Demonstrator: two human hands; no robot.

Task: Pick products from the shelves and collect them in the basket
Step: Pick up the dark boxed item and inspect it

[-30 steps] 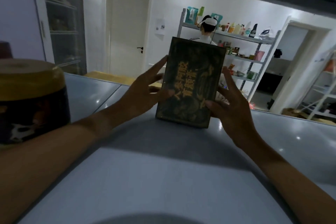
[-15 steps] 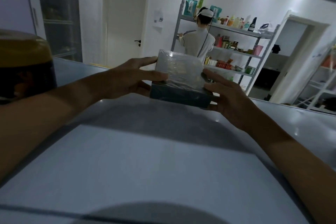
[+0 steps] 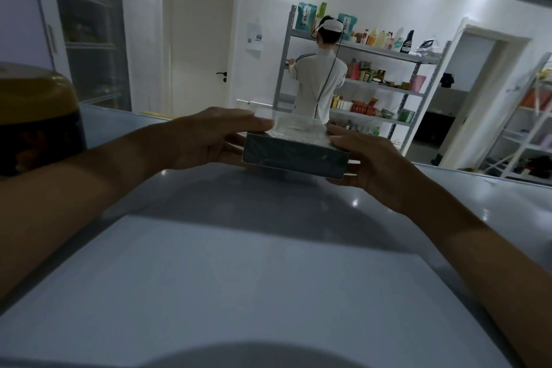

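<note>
A dark green box wrapped in glossy film lies nearly flat, just above the grey shelf top. My left hand holds its left end, fingers laid over the top and thumb underneath. My right hand grips the right end the same way. No basket is in view.
A large jar with a gold lid stands at the left edge, close to my left forearm. Across the room a person in a white jacket faces a metal rack of products. Another rack stands at far right.
The box stood upright a second ago with both hands at its sides. It has been tipped back and now lies nearly flat, held lower between both hands.
</note>
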